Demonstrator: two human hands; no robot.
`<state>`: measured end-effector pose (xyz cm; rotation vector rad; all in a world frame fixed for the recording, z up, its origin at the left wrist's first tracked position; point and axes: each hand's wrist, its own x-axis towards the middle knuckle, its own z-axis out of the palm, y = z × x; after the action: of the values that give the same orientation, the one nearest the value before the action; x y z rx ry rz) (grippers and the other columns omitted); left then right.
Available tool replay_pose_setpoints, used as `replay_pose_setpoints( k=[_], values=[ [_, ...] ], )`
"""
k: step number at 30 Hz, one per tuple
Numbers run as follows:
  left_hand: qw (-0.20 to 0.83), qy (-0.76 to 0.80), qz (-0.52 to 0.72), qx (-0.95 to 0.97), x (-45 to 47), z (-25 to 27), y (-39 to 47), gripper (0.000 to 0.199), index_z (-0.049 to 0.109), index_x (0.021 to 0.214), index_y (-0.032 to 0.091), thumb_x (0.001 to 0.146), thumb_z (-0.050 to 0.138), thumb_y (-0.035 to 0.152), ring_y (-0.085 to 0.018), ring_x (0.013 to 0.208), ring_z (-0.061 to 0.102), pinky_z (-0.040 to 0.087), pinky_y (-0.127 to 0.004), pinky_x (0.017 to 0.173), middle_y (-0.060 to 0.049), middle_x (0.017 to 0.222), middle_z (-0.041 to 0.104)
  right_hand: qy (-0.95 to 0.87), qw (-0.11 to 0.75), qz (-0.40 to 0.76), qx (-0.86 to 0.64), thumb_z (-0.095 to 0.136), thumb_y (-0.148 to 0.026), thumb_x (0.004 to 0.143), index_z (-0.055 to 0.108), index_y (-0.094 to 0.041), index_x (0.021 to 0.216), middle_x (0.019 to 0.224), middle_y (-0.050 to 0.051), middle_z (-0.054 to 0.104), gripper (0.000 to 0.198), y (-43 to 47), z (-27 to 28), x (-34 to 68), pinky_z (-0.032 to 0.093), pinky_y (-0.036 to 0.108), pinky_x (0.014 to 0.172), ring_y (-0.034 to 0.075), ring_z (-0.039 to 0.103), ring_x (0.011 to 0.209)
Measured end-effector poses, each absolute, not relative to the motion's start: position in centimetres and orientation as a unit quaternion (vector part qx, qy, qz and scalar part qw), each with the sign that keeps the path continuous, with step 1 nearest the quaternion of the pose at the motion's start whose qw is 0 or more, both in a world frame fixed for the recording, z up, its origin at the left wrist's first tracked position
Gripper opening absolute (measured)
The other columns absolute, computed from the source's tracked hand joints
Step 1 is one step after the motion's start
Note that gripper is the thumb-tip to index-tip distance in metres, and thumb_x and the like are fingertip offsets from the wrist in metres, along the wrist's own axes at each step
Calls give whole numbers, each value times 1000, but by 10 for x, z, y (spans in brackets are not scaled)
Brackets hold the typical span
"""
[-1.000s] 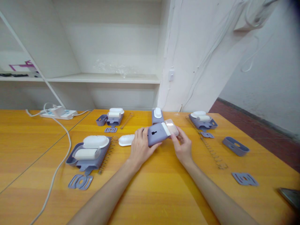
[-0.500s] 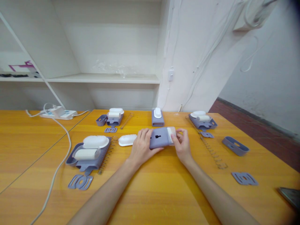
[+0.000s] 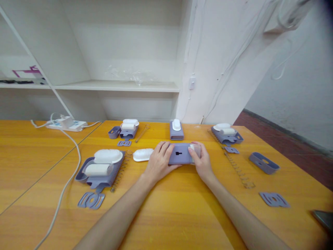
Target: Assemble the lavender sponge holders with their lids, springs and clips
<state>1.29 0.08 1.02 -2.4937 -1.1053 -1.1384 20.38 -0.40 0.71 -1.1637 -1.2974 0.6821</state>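
Note:
My left hand [image 3: 161, 158] grips the left end of a purple-grey plastic housing [image 3: 182, 154], which has a small black cutout on its face. Closed around the opposite end, my right hand [image 3: 201, 160] has its thumb on a translucent white piece [image 3: 195, 150] that sticks out of the housing. How deep that piece sits inside is hidden. A white oval brush head [image 3: 142, 155], bristles up, lies on the table just left of my left hand. Beyond the housing stands another purple-grey housing [image 3: 177, 133] with a white oval brush head [image 3: 176, 125] on top.
Left are a purple-grey housing [image 3: 113, 175], a brush head [image 3: 108, 156], a white roller-shaped piece [image 3: 97, 170], a coil spring [image 3: 121, 173] and a flat plate [image 3: 91, 200]. Right lie a long spring [image 3: 235, 166], an oval frame [image 3: 264, 163] and another plate [image 3: 274, 199]. A cable [image 3: 69, 187] crosses the left side.
My right fingers have closed further around the right end, the thumb now pressing the translucent white piece. The housing has levelled out slightly. The view has shifted a little.

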Motion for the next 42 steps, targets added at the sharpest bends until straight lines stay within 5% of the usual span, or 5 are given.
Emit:
replay_pose_setpoints(
  k=[32, 42],
  values=[
    [121, -331, -368, -861, 5, 9, 4, 76, 34, 130, 15, 71, 63, 54, -30, 115, 46, 41, -48, 98, -16, 122, 51, -607, 543, 298, -498, 53, -47, 81, 50, -21, 104, 96, 4, 58, 35, -6, 9, 206, 44, 31, 79, 19, 55, 87],
    [124, -330, -364, -862, 5, 8, 3, 77, 34, 131, 16, 70, 64, 52, -31, 116, 46, 40, -49, 99, -16, 123, 51, -606, 536, 296, -507, 70, -44, 68, 44, -21, 110, 100, 4, 56, 54, -8, 7, 200, 47, 35, 81, 21, 56, 90]
  ],
)
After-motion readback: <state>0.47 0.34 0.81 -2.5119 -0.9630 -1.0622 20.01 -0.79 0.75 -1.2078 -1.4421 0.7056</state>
